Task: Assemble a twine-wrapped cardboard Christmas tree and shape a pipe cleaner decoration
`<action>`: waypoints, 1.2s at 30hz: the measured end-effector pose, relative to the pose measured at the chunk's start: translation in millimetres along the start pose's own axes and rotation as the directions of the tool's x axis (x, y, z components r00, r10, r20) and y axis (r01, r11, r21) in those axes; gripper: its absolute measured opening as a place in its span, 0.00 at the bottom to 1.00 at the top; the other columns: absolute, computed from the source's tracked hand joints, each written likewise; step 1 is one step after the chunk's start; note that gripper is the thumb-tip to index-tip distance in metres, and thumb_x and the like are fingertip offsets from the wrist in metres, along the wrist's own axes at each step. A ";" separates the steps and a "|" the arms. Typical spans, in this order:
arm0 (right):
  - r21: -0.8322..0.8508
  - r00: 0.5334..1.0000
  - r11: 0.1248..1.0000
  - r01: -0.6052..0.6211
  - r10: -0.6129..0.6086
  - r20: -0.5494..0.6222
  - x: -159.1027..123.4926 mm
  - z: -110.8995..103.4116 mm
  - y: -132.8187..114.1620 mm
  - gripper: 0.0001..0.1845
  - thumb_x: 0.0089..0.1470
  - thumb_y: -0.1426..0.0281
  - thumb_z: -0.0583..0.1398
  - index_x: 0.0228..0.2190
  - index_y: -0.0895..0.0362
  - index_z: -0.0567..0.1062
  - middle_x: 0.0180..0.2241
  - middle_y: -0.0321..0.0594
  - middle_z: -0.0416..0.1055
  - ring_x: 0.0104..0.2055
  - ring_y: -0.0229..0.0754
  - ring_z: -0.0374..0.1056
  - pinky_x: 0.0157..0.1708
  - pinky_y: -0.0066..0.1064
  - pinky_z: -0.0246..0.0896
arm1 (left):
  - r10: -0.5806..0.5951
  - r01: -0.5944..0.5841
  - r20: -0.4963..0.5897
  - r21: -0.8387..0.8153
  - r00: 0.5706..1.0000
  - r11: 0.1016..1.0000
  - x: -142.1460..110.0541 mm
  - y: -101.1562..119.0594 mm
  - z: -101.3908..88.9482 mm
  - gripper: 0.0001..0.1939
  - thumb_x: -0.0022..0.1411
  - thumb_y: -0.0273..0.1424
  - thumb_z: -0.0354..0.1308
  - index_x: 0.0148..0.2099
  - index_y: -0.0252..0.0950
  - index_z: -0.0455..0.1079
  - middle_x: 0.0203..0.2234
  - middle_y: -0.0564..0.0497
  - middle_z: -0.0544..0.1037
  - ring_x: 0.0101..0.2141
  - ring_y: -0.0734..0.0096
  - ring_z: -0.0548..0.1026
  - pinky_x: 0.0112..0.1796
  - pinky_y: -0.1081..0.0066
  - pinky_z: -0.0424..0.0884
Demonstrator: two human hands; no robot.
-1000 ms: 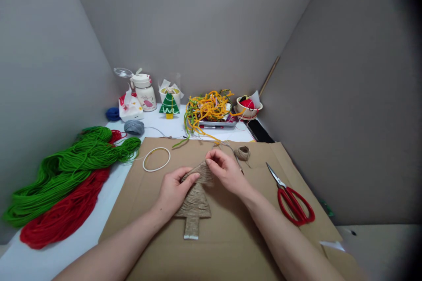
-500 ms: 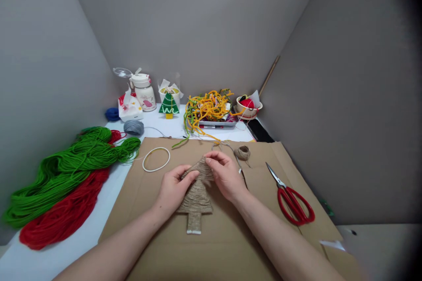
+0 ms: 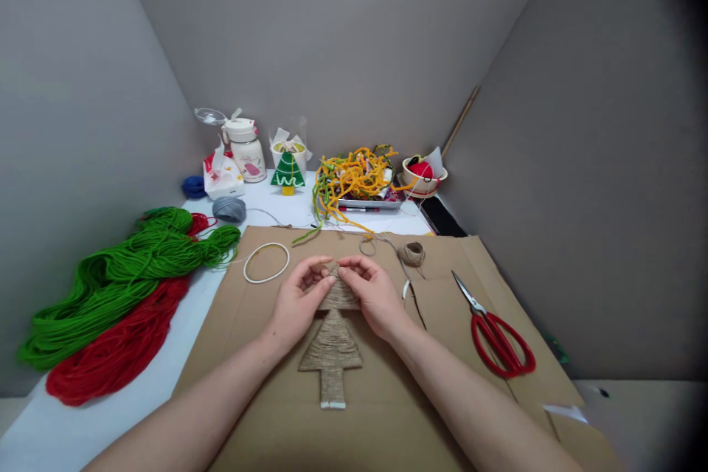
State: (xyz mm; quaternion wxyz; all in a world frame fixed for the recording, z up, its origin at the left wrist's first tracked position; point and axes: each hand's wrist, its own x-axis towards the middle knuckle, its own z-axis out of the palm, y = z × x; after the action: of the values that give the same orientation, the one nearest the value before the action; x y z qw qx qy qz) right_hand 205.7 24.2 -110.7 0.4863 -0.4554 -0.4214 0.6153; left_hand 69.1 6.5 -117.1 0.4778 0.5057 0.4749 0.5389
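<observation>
A tree shape wrapped in brown twine (image 3: 332,346) lies over the cardboard sheet (image 3: 221,339), its trunk toward me with a white strip at the end. At its top tier, my left hand (image 3: 303,293) pinches the left side of the tip between thumb and fingers. Opposite it, my right hand (image 3: 373,295) grips the right side of the same tip, thumb on top. The very tip is partly hidden behind the fingertips. Beyond my right hand rests a small ball of brown twine (image 3: 411,254).
Red-handled scissors (image 3: 501,343) lie at right, blades pointing away. A white hoop (image 3: 266,262) is at left. Green yarn (image 3: 122,265) and red yarn (image 3: 119,346) lie further left. A tray (image 3: 370,203) of orange yarn, a white bottle (image 3: 248,155) and a green felt tree (image 3: 288,173) stand behind.
My left hand has shifted up toward the tip from the tree's left side, leaving more of the lower tier visible. The right hand stays near the tip. The whole view has shifted slightly.
</observation>
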 end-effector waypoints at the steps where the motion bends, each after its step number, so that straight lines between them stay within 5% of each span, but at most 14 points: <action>1: -0.013 1.000 1.000 0.009 -0.009 0.009 -0.6 -0.1 -1.0 0.14 0.41 0.65 0.64 0.32 0.57 0.72 0.31 0.36 0.70 0.32 0.36 0.63 0.31 0.27 0.57 | 0.013 -0.013 -0.010 0.014 1.000 1.000 -0.1 -0.3 -0.1 0.15 0.54 0.32 0.58 0.45 0.36 0.68 0.32 0.51 0.71 0.35 0.73 0.70 0.40 0.73 0.65; 10: -0.135 0.998 0.990 0.031 -0.024 0.055 -4.4 0.2 -0.9 0.11 0.42 0.65 0.64 0.28 0.58 0.72 0.26 0.33 0.68 0.28 0.34 0.61 0.30 0.26 0.56 | -0.004 0.005 -0.035 0.033 0.999 0.999 -0.1 3.0 -3.5 0.12 0.54 0.32 0.57 0.42 0.35 0.70 0.33 0.50 0.73 0.36 0.71 0.70 0.40 0.72 0.65; 18: -0.194 0.994 0.976 0.099 -0.086 0.074 -8.1 0.9 3.1 0.10 0.43 0.64 0.63 0.28 0.57 0.71 0.27 0.36 0.68 0.28 0.35 0.62 0.30 0.28 0.59 | -0.199 0.187 -0.055 -0.173 0.978 0.967 4.1 5.6 -4.0 0.12 0.50 0.35 0.61 0.35 0.34 0.70 0.30 0.50 0.74 0.32 0.71 0.70 0.34 0.74 0.65; 28: -0.203 0.988 0.968 0.149 -0.140 0.059 -12.0 3.0 5.7 0.09 0.45 0.65 0.62 0.28 0.57 0.71 0.27 0.35 0.67 0.29 0.35 0.62 0.31 0.28 0.59 | -0.168 0.157 -0.046 -0.189 0.985 0.969 3.1 4.4 -5.4 0.07 0.49 0.32 0.62 0.32 0.35 0.71 0.28 0.54 0.73 0.30 0.75 0.69 0.34 0.76 0.63; 36: -0.211 0.947 0.927 0.310 -0.281 0.154 -12.6 -0.3 7.6 0.13 0.50 0.68 0.59 0.38 0.53 0.65 0.32 0.35 0.64 0.33 0.36 0.62 0.34 0.27 0.59 | -0.271 0.260 0.006 -0.305 0.962 0.916 4.3 11.7 -5.8 0.09 0.46 0.32 0.65 0.30 0.34 0.71 0.24 0.54 0.73 0.26 0.76 0.69 0.31 0.75 0.64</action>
State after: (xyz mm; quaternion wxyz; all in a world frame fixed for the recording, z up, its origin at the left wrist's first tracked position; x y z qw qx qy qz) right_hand 205.8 10.5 -116.2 0.4906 -0.4023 -0.5827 0.5078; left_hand 62.7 9.5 -105.3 0.6097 0.3474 0.4596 0.5444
